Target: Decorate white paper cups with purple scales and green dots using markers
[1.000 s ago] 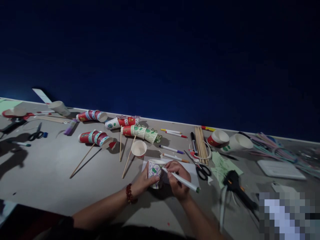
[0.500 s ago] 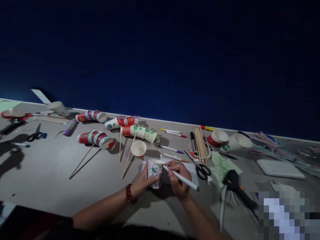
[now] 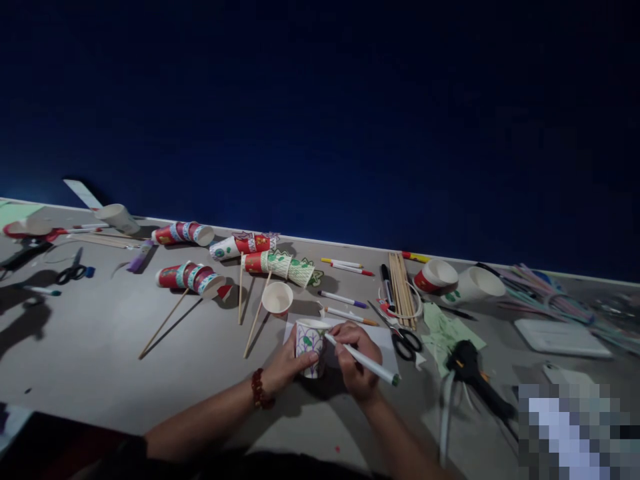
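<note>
My left hand (image 3: 287, 365) is wrapped around a white paper cup (image 3: 309, 343) drawn over with purple scallops and green patches. Between the fingers of my right hand (image 3: 361, 360) is a white marker (image 3: 367, 361) with a green end, its tip at the cup's right side near the rim. A white paper sheet (image 3: 387, 337) lies under the hands. Just behind the cup stands another paper cup (image 3: 277, 299), its opening facing up. To the right of my right hand rest scissors (image 3: 406, 341) with black handles.
Decorated cup chains (image 3: 193, 278) on sticks lie left of centre. Loose markers (image 3: 343, 298), a bundle of wooden sticks (image 3: 401, 290) and two upright cups (image 3: 436, 275) are behind and right. A black glue gun (image 3: 477, 380) lies near green paper (image 3: 445, 333).
The marker's tip has shifted very slightly left along the cup, with a small turn of my right hand. My left hand keeps the cup in the same place.
</note>
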Available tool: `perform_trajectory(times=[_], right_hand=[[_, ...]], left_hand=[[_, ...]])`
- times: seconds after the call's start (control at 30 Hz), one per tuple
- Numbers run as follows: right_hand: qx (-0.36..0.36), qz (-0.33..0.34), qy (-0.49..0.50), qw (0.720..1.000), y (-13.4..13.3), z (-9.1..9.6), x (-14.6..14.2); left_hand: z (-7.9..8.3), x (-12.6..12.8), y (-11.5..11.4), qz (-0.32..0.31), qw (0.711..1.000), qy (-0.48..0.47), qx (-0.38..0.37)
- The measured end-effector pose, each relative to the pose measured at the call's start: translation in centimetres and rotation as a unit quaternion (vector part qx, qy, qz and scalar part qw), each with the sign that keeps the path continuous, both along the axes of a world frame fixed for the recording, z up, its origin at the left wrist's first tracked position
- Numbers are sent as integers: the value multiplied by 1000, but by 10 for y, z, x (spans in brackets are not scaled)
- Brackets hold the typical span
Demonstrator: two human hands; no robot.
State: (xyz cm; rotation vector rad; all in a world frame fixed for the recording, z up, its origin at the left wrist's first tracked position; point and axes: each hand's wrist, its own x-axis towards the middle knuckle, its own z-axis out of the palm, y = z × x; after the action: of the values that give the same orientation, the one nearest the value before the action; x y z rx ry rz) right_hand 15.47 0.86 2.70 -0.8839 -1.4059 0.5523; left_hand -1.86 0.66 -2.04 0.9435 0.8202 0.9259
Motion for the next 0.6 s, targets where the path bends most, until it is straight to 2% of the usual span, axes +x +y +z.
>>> perform_trajectory(times=[0.17, 0.43, 0.6], right_hand=[[-3, -13, 12, 1000, 0, 1, 0], [12, 13, -5, 1000, -2, 3, -3], [11, 0, -9, 1000, -1, 5, -4]], left_hand=[[1, 0, 0, -4, 1000, -4, -13], [1, 0, 1, -2, 1000, 2, 7], [4, 0, 2, -4, 1000, 5, 15]])
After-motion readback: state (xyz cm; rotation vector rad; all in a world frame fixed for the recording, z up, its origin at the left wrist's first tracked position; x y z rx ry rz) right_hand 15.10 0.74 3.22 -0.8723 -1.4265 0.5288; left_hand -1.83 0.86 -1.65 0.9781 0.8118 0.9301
